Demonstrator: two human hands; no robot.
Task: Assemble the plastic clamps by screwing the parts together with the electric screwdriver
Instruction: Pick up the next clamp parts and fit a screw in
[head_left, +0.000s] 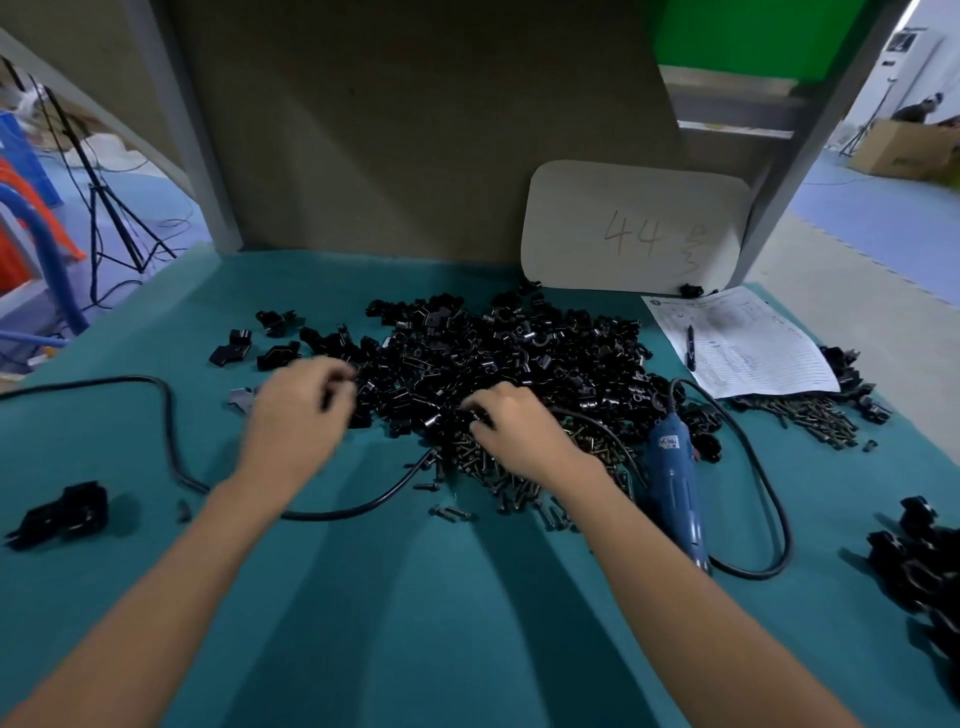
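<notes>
Grip unclear on both: left hand blurred, right hand fingers buried in clamp-parts pile; 1 screwdriver.

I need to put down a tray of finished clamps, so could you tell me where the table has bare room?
Bare cloth lies near you, between the forearms below the cable. The left strip is open beyond the lone clamp. Crowded: the parts pile, the screws and the screwdriver.
</notes>
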